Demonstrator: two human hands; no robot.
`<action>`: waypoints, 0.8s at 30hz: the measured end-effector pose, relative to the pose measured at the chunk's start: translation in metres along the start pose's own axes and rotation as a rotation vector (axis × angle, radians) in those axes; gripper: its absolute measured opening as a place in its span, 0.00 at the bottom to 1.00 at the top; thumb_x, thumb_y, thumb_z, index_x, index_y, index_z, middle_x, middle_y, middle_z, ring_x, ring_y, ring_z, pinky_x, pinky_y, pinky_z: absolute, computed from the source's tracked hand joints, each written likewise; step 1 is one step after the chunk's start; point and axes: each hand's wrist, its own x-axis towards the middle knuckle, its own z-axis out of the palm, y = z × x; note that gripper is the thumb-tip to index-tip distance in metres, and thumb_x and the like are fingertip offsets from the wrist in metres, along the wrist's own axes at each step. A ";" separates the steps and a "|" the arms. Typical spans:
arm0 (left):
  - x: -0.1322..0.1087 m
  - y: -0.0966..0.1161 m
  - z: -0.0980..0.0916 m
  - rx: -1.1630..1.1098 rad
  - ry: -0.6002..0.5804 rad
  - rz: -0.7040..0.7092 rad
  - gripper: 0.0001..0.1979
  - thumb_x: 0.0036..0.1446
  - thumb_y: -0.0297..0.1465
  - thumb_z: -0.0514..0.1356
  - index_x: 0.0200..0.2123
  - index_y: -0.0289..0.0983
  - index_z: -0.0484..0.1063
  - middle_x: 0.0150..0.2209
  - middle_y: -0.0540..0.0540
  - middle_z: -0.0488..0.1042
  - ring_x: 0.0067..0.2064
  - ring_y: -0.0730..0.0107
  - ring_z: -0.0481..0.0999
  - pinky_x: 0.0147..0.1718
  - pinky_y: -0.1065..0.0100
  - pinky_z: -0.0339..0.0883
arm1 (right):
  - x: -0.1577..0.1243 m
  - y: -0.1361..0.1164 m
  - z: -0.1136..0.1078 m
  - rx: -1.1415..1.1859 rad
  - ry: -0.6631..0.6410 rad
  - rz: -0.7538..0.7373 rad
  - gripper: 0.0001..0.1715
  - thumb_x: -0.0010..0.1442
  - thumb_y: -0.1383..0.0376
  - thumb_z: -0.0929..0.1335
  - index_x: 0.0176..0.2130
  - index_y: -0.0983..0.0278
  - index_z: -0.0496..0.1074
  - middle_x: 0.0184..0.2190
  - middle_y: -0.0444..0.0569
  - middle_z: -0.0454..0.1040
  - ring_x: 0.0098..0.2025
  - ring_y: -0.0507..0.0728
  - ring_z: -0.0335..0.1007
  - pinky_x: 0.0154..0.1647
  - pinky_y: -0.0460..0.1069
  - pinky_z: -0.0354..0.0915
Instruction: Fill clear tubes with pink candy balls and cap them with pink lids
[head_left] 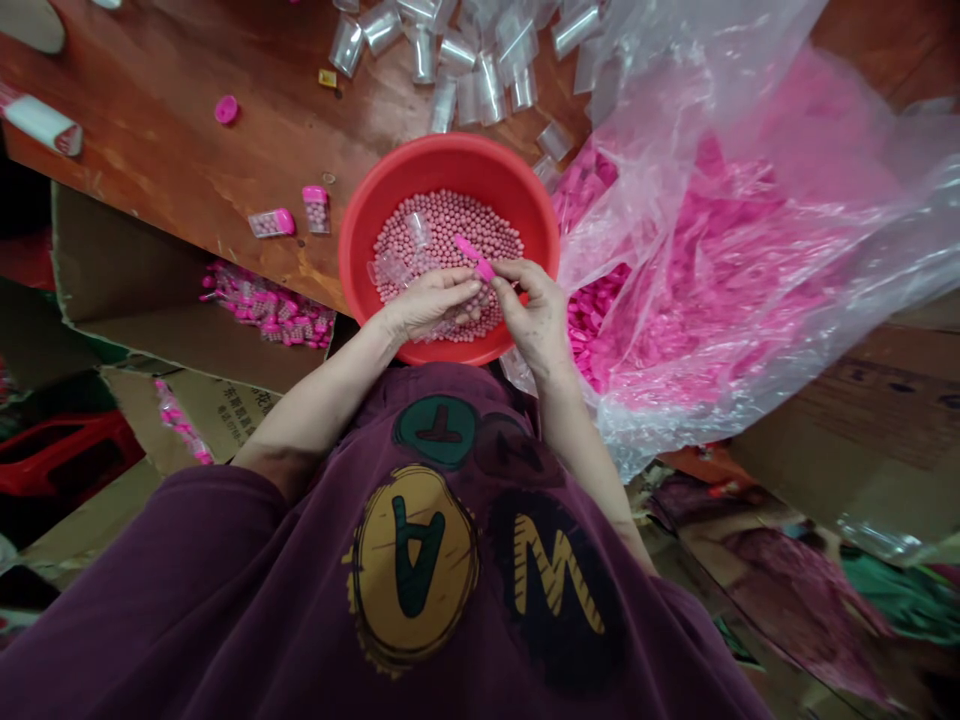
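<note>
Over a red basin (352, 240) of pink beads (480, 215), both my hands meet close together. Between the fingertips of my right hand (536, 310) is a pink plastic cap (475, 258), its long flap pointing up and left. My left hand (431, 302) is closed just beside it, its fingers curled around what looks like a small clear container with beads, mostly hidden by the fingers. Several clear empty containers (394, 268) lie on the beads at the basin's left side.
Clear containers (487, 85) are scattered at the back of the wooden table (172, 120). Two filled pink-capped containers (316, 212) lie left of the basin. A plastic bag of pink caps (697, 290) spreads at right. A cardboard box (135, 290) at left holds filled containers (274, 312).
</note>
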 end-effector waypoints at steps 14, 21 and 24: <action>-0.010 -0.003 0.017 -0.036 0.152 0.013 0.08 0.64 0.32 0.76 0.42 0.35 0.83 0.34 0.50 0.80 0.28 0.82 0.75 0.27 0.79 0.65 | -0.007 -0.001 0.002 -0.015 0.016 -0.009 0.15 0.74 0.47 0.72 0.47 0.50 0.86 0.47 0.48 0.87 0.51 0.62 0.83 0.59 0.64 0.79; -0.011 -0.003 0.013 -0.010 0.119 -0.021 0.11 0.63 0.35 0.77 0.41 0.35 0.82 0.33 0.49 0.80 0.30 0.80 0.76 0.29 0.79 0.68 | -0.009 -0.002 -0.002 0.038 -0.005 -0.048 0.14 0.74 0.48 0.73 0.46 0.50 0.86 0.46 0.47 0.87 0.50 0.61 0.83 0.56 0.62 0.80; -0.011 -0.003 0.005 0.055 0.025 -0.026 0.16 0.62 0.40 0.78 0.37 0.33 0.81 0.30 0.49 0.76 0.26 0.81 0.71 0.24 0.77 0.61 | -0.012 -0.001 -0.002 0.068 -0.020 -0.071 0.11 0.74 0.50 0.73 0.45 0.51 0.85 0.45 0.47 0.86 0.49 0.60 0.83 0.53 0.60 0.80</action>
